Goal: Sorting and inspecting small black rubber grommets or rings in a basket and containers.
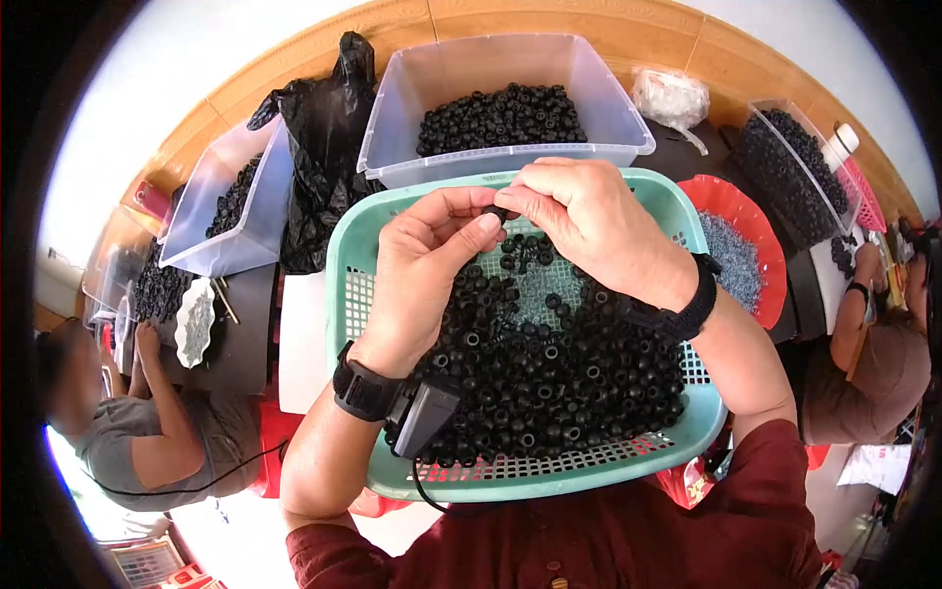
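My left hand (417, 260) and my right hand (603, 221) meet above the far half of a green plastic basket (340, 294). Between their fingertips is a small black round part (497, 212), pinched from both sides and partly hidden by the fingers. Many black ring-shaped parts (530, 393) with holes through them lie in the basket below. Amid them, near the far side, is a patch of small pale translucent pieces (538, 290). Both wrists wear black straps, and a dark box-shaped device (428, 416) hangs at the left one.
Behind the basket stands a clear bin (392, 108) of black parts, beside a black plastic bag (329, 147). A red bowl (771, 260) of grey-blue pieces is to the right. Further bins (265, 211) flank the table. One person (186, 432) sits left, another (863, 363) right.
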The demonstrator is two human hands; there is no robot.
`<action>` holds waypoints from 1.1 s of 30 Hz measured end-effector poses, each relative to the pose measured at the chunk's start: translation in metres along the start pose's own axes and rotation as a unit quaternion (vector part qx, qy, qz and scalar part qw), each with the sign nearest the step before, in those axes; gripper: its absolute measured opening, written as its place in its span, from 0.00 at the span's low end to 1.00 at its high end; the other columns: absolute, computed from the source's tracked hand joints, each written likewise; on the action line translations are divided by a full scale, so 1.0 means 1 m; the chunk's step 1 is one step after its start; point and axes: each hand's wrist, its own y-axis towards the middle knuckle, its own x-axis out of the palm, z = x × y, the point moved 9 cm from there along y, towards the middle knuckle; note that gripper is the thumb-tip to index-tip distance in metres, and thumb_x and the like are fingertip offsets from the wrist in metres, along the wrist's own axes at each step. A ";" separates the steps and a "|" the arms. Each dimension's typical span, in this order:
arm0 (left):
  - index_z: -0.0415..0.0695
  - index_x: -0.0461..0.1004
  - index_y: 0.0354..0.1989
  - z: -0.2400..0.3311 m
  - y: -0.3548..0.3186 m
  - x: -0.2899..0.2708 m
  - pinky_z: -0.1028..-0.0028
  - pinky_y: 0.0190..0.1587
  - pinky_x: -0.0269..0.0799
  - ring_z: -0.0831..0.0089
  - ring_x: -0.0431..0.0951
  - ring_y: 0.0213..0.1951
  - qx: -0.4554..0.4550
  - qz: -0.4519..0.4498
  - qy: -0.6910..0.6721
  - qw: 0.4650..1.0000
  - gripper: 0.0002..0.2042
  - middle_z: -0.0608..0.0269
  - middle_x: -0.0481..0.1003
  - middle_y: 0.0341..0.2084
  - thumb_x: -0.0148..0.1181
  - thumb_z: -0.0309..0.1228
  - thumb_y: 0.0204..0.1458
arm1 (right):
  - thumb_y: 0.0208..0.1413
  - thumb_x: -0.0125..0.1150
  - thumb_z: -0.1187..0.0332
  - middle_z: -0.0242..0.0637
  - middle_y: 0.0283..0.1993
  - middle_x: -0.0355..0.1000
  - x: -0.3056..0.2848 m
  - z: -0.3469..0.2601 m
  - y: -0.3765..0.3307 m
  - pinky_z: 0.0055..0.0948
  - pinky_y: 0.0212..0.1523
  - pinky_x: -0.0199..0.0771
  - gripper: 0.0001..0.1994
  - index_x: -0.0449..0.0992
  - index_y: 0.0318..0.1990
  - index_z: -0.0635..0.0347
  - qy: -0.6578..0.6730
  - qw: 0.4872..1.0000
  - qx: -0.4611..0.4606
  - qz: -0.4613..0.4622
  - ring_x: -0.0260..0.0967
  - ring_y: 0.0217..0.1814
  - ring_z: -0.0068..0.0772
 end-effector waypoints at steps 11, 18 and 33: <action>0.37 0.74 0.42 0.001 -0.001 -0.001 0.81 0.41 0.69 0.81 0.73 0.34 -0.014 0.000 -0.028 0.999 0.09 0.68 0.76 0.32 0.57 0.25 0.54 | 0.53 0.60 0.69 0.44 0.19 0.69 -0.003 0.011 -0.002 0.29 0.21 0.64 0.08 0.77 0.30 0.66 0.117 0.989 0.092 0.013 0.65 0.17 0.31; 0.37 0.74 0.42 0.001 0.000 -0.004 0.80 0.42 0.69 0.81 0.74 0.34 -0.010 0.011 -0.028 0.999 0.09 0.66 0.76 0.34 0.58 0.25 0.53 | 0.57 0.56 0.73 0.32 0.24 0.73 0.007 0.008 -0.007 0.18 0.21 0.66 0.07 0.77 0.37 0.67 0.124 0.985 0.110 -0.054 0.66 0.20 0.17; 0.37 0.72 0.45 0.002 0.002 -0.006 0.77 0.47 0.69 0.75 0.75 0.40 0.019 0.014 0.009 1.000 0.11 0.61 0.75 0.39 0.57 0.21 0.53 | 0.51 0.57 0.72 0.50 0.24 0.71 -0.006 -0.007 -0.003 0.40 0.28 0.70 0.06 0.75 0.33 0.65 0.021 0.999 -0.016 0.028 0.71 0.27 0.51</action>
